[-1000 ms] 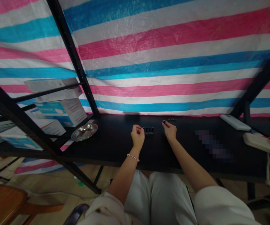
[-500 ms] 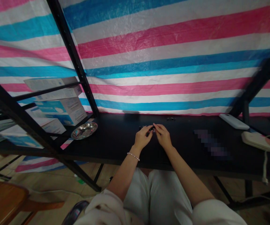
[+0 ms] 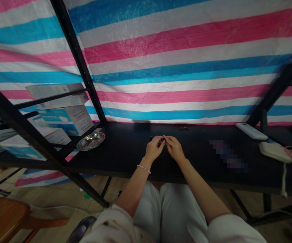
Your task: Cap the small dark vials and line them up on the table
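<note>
My left hand (image 3: 154, 148) and my right hand (image 3: 174, 147) meet over the middle of the black table (image 3: 125, 152), fingertips pinched together around a small dark part that I cannot make out. A short row of small dark pieces (image 3: 156, 137) lies on the table just beyond my left fingers. A few more tiny dark pieces (image 3: 184, 128) lie further back near the striped tarp. A bead bracelet is on my left wrist.
A shiny metal dish (image 3: 91, 141) sits at the table's left end. Stacked white and blue boxes (image 3: 67, 118) fill the black rack on the left. A white device (image 3: 251, 131) and a beige pouch (image 3: 274, 152) lie at the right. A wooden chair (image 3: 6, 219) stands lower left.
My hands were apart, the right one holding a small dark piece near the back. They have come together at the middle and now pinch something between them.
</note>
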A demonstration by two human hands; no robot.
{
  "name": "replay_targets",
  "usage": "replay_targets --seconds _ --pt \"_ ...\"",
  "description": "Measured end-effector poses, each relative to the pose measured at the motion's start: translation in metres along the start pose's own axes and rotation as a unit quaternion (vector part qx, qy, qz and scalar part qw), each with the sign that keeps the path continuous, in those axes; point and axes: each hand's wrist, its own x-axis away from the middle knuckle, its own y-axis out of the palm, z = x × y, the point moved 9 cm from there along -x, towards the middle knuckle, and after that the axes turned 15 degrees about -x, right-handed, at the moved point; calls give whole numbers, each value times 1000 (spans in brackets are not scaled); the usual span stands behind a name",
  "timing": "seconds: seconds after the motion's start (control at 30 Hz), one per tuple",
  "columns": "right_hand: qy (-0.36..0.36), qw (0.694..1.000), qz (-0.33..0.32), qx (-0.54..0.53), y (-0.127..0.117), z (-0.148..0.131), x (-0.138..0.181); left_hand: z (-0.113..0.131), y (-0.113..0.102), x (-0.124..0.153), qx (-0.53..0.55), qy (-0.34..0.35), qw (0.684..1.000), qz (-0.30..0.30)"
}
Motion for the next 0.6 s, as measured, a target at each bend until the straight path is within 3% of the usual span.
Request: replay_targets --seconds 0.23,0.6 --pt "1 1000 10 -10 -1 -1 0 -1 -2 0 73 -20 997 16" --pt "77 992 103 -5 -19 14 3 -24 -5 0 125 -83 985 83"
